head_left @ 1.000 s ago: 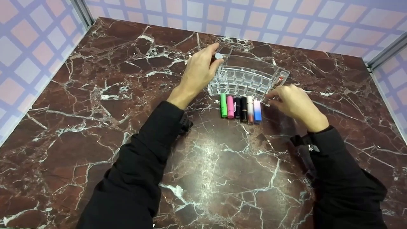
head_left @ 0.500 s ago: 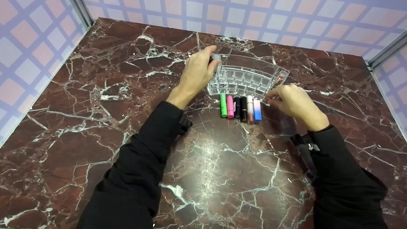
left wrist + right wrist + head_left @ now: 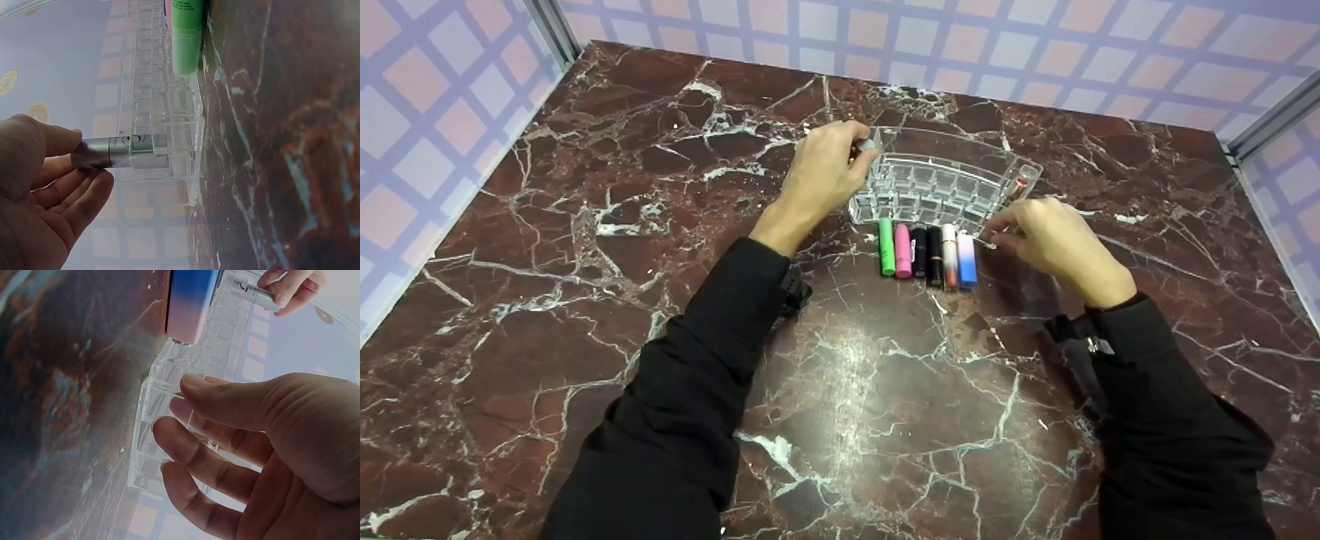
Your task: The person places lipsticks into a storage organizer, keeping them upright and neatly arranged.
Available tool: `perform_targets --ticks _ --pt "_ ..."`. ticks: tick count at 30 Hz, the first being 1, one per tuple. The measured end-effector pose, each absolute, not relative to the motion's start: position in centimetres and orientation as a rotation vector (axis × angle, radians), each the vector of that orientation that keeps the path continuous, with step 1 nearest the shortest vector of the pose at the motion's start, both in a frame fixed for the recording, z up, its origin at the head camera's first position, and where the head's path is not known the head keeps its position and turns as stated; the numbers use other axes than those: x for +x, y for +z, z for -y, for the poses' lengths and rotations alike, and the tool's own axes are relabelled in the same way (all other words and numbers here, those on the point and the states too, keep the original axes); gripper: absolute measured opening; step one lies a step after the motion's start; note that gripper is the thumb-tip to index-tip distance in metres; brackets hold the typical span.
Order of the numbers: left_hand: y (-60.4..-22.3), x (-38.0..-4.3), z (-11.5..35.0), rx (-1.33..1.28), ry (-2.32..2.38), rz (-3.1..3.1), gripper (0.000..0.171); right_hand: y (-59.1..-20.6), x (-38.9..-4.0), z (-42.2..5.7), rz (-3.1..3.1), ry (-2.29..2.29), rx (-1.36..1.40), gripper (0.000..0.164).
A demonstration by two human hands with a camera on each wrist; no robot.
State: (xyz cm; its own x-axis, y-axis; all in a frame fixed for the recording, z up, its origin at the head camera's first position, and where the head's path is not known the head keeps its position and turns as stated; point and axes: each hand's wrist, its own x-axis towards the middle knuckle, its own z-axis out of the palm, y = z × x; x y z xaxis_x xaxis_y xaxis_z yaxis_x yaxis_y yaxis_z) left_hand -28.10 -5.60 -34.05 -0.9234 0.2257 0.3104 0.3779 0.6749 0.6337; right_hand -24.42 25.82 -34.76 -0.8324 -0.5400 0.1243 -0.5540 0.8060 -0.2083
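Note:
In the head view a clear, curved lipstick organizer (image 3: pixel 941 184) with rows of small compartments stands toward the back of the table. My left hand (image 3: pixel 821 169) is at its left end and pinches a silver lipstick tube (image 3: pixel 98 153) between thumb and fingers. The tube's lower end is inside an end compartment, as the left wrist view shows. At the opposite end, my right hand (image 3: pixel 1054 236) grips the organizer's front corner between thumb and index finger, its other fingers loosely bent. A red-tipped lipstick (image 3: pixel 1021 184) stands in a compartment near that hand.
Along the organizer's front lies a row of tubes: green (image 3: pixel 887 247), pink (image 3: pixel 903 251), two black ones (image 3: pixel 919 253), a white-and-orange one (image 3: pixel 950 259) and a pink-to-blue one (image 3: pixel 967 262). The brown marbled table (image 3: pixel 840 390) meets checkered walls (image 3: pixel 900 45) behind.
My left hand has come down slightly with the silver lipstick tube, whose top now sits lower and a little further left. The right hand has stayed at the organizer's corner.

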Motion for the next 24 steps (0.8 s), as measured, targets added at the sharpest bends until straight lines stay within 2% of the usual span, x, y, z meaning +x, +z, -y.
perform_targets --ticks 8,18,24 --pt "-33.9 -28.1 5.7 -0.48 -1.078 2.719 0.034 -34.7 -24.4 -25.8 2.933 0.364 0.872 0.014" --pt "-33.4 -27.8 5.8 -0.393 -0.928 2.792 0.043 -34.6 -24.3 -25.7 2.928 0.368 0.885 0.014" --pt "-32.9 -27.8 6.3 -0.279 -0.839 2.897 0.06 -34.5 -24.3 -25.8 2.93 0.364 0.9 0.016"
